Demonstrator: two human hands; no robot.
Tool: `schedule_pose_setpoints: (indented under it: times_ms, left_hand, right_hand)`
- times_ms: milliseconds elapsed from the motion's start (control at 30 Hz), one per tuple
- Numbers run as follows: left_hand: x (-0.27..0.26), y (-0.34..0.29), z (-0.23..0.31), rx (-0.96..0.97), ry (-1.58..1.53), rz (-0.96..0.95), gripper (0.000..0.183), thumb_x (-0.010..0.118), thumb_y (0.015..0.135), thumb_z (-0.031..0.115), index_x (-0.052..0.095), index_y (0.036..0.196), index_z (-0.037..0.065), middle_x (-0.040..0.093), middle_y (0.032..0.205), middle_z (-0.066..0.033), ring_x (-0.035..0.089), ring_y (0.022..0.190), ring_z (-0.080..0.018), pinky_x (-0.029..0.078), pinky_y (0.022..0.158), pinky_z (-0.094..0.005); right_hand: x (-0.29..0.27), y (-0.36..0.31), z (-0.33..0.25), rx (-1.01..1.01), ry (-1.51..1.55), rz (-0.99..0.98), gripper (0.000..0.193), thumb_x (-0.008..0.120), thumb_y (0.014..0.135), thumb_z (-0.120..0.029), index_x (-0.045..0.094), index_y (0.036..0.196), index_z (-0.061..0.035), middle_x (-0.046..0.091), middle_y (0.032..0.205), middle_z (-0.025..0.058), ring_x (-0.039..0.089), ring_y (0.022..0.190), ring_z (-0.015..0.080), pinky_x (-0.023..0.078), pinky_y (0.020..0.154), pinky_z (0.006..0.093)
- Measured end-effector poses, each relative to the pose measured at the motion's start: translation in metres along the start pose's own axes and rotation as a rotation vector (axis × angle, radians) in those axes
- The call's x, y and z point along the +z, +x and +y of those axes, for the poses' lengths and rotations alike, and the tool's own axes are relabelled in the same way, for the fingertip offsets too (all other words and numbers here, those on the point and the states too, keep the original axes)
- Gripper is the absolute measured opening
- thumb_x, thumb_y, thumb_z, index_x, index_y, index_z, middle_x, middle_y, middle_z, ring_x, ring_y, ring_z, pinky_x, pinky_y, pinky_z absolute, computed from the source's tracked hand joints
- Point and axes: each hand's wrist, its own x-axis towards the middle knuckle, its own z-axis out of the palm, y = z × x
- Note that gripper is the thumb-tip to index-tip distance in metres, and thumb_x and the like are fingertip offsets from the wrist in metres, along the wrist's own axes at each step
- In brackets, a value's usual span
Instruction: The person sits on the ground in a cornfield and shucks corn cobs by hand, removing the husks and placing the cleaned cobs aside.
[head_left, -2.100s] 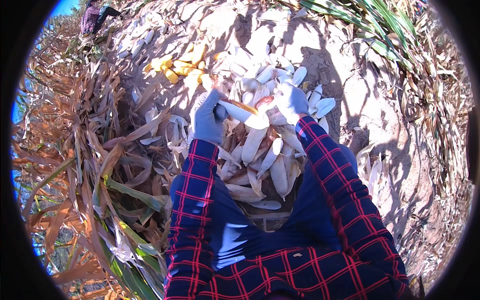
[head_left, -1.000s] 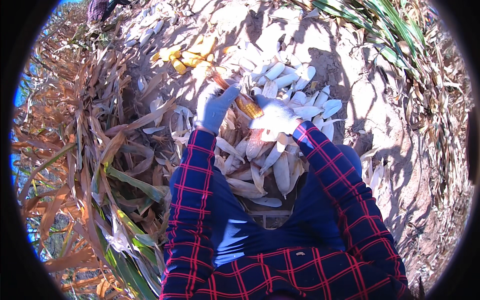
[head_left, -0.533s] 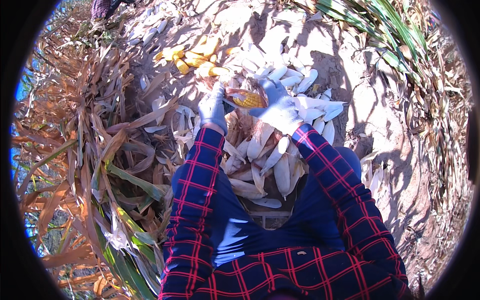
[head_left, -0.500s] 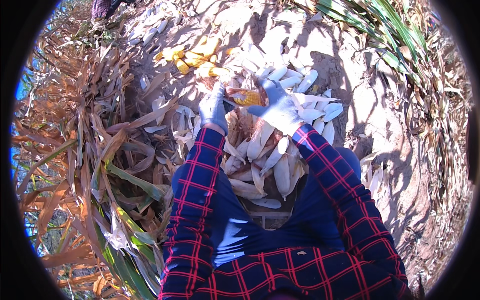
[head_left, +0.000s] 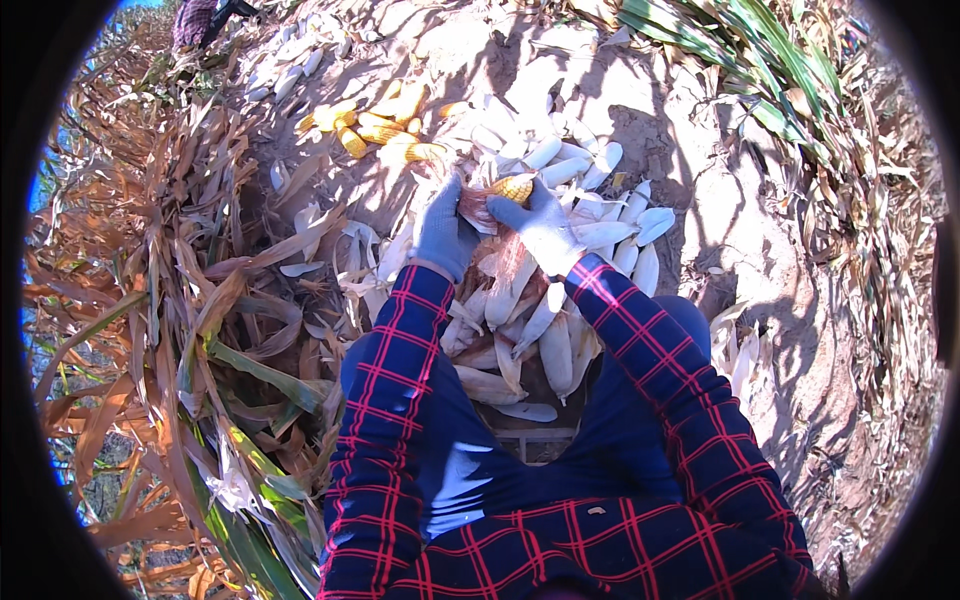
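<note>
Between my gloved hands is an ear of corn (head_left: 515,188), its yellow kernels bare at the right end and reddish-brown silk and husk bunched at the left. My left hand (head_left: 442,230) closes round the husk end. The fingers of my right hand (head_left: 540,225) wrap round the kernel end, thumb across the near side. Part of the ear is hidden by the gloves. Below my hands, a heap of ears in pale husks (head_left: 560,350) lies between my knees. Past them lie several bare yellow cobs (head_left: 380,128).
Loose pale husks (head_left: 600,165) spread on the soil right of my hands. Dry corn stalks (head_left: 200,270) stand thick on the left; green-leaved stalks (head_left: 770,60) lie at the far right. A crate-like edge (head_left: 535,437) shows between my legs. Another person's sleeve (head_left: 195,22) is at the far left.
My right hand has gone from spread fingers to closed round the ear. The ear's bare end has tilted up and to the right, and my left hand has shifted slightly.
</note>
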Motion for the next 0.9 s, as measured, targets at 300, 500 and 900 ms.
schedule_pose_setpoints:
  times_ms: [300,500,900]
  left_hand:
    - [-0.014,-0.006,0.034,0.333,0.049,0.372,0.032,0.047,0.095,0.029,0.052,0.113,0.003,0.062,0.106,-0.0126,0.061,0.096,-0.0269,0.050,0.085,-0.0421]
    - [-0.058,0.003,0.047,0.367,0.391,0.662,0.021,0.058,0.088,0.029,0.060,0.094,0.009,0.060,0.085,-0.0051,0.056,0.070,-0.0184,0.044,0.056,-0.0325]
    - [0.013,-0.025,-0.003,0.531,1.416,-0.004,0.050,0.070,0.077,0.018,0.053,0.122,0.006,0.064,0.101,-0.0097,0.062,0.088,-0.0150,0.050,0.078,-0.0277]
  right_hand:
    - [-0.079,0.039,0.021,0.033,0.377,0.347,0.030,0.066,0.078,-0.015,0.060,0.100,0.0044,0.062,0.087,0.0078,0.058,0.074,0.0162,0.047,0.068,0.0304]
    - [-0.075,0.042,0.024,-0.123,-0.187,0.447,0.029,0.067,0.078,-0.022,0.062,0.092,0.0023,0.065,0.082,0.0102,0.061,0.069,0.0183,0.049,0.064,0.0313]
    - [-0.015,0.007,-0.033,-0.107,-0.815,0.168,0.047,0.070,0.071,-0.050,0.068,0.085,-0.0055,0.064,0.067,0.0146,0.064,0.064,0.0331,0.051,0.061,0.0381]
